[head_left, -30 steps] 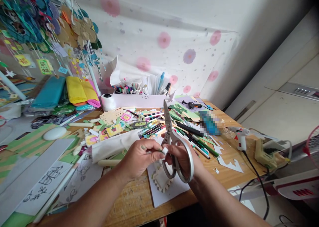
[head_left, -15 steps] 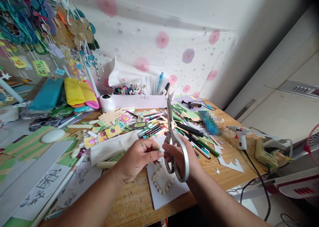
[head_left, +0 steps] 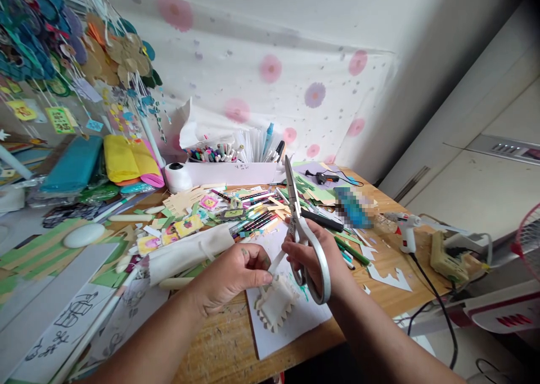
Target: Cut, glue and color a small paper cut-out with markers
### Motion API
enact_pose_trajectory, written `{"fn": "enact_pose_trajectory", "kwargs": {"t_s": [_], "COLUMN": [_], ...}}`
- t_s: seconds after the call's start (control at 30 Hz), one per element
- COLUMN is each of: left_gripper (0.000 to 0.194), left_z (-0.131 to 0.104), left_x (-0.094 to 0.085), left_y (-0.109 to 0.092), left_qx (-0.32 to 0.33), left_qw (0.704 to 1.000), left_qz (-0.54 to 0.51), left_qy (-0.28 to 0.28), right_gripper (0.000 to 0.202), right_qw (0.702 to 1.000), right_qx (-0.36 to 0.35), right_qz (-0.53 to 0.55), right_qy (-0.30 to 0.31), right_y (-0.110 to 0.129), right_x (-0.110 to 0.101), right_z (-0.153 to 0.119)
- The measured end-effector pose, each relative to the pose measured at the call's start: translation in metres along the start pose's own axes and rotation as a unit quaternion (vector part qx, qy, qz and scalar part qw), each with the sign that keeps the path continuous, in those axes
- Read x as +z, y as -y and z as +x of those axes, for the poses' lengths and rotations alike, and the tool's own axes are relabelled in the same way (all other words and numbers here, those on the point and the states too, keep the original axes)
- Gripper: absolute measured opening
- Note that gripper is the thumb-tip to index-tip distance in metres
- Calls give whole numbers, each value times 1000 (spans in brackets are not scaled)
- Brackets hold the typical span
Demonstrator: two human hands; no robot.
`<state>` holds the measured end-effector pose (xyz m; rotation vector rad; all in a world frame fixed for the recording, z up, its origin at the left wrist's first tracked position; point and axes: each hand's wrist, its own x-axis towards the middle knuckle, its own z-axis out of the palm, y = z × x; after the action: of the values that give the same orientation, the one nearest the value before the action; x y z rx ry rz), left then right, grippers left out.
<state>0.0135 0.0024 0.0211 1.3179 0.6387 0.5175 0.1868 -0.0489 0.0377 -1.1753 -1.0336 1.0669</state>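
My left hand (head_left: 242, 269) is closed, thumb and fingers pinching one end of a thin white strip (head_left: 277, 262). The strip runs up to the fingertips of my right hand (head_left: 324, 252), which seem to hold its other end. That same right hand grips a pair of scissors (head_left: 292, 190), blades upward and together, the silver handle loops toward me. Just below my hands lies a small cream fabric piece (head_left: 276, 304) with a zigzag edge. Under it is a white sheet of paper (head_left: 312, 325) with green marks; whether the strip joins the fabric piece I cannot tell.
Markers (head_left: 261, 221) and paper scraps cover the table's middle. Behind them stands a white box (head_left: 228, 173) of pens. A white glue gun (head_left: 407, 232) with its cord sits at the right edge, a black glue gun (head_left: 327, 177) farther back. Colourful hanging crafts (head_left: 129, 58) fill the upper left.
My hands have moved apart, and the white strip now shows stretched between them. The scissors have shifted slightly right. More of the paper and its green marks is visible.
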Motion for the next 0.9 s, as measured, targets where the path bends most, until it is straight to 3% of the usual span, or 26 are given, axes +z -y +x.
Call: {"fn": "enact_pose_trajectory", "kwargs": {"t_s": [0.27, 0.57, 0.7, 0.8, 0.9], "left_gripper": [30, 23, 22, 22, 20], "left_z": [-2, 0, 0, -1, -1], "left_x": [-2, 2, 0, -2, -5], "left_y": [-1, -2, -2, -2, -2], "left_qx": [4, 9, 8, 18, 27], "left_qw": [1000, 997, 996, 994, 992], "left_qz": [-3, 2, -10, -26, -50], "left_qy": [11, -70, -90, -103, -116], "right_gripper": [28, 38, 50, 61, 59], "right_qw": [1000, 999, 1000, 991, 971], "right_qx": [7, 14, -4, -30, 6], "right_qz": [-12, -28, -28, -105, -190], "right_qy": [3, -17, 12, 82, 145], "right_y": [6, 3, 1, 4, 8], "right_x": [2, 5, -16, -42, -62], "right_z": [0, 0, -15, -39, -65]}}
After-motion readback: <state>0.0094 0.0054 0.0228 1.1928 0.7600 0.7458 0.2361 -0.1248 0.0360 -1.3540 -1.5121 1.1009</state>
